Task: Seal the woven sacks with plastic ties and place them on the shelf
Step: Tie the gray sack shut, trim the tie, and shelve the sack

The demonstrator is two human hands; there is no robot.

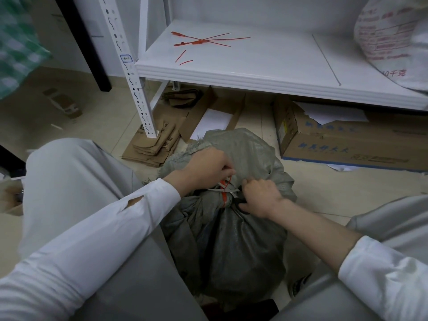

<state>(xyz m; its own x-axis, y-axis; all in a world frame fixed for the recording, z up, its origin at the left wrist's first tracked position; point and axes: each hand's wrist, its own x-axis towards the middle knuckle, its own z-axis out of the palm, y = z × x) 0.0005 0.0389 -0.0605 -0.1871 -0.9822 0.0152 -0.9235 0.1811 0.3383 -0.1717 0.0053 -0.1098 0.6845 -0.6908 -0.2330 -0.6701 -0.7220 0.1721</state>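
A grey woven sack (pixel 231 239) stands on the floor between my knees, its neck bunched and bound by a red plastic tie (pixel 224 198). My left hand (pixel 206 167) grips the gathered top of the sack and pinches the tie's red tail. My right hand (pixel 261 198) holds scissors (pixel 222 189) by their black handles, and the silver blades lie across the tail just above the neck. Spare red ties (pixel 203 40) and cut-off pieces lie on the white shelf (pixel 254 72). A white printed sack (pixel 391 38) sits at the shelf's right end.
A printed cardboard box (pixel 347 144) lies under the shelf to the right, with flattened cardboard and paper bags (pixel 152 144) by the perforated shelf post (pixel 132 77). A green checked cloth (pixel 16 47) hangs at the far left.
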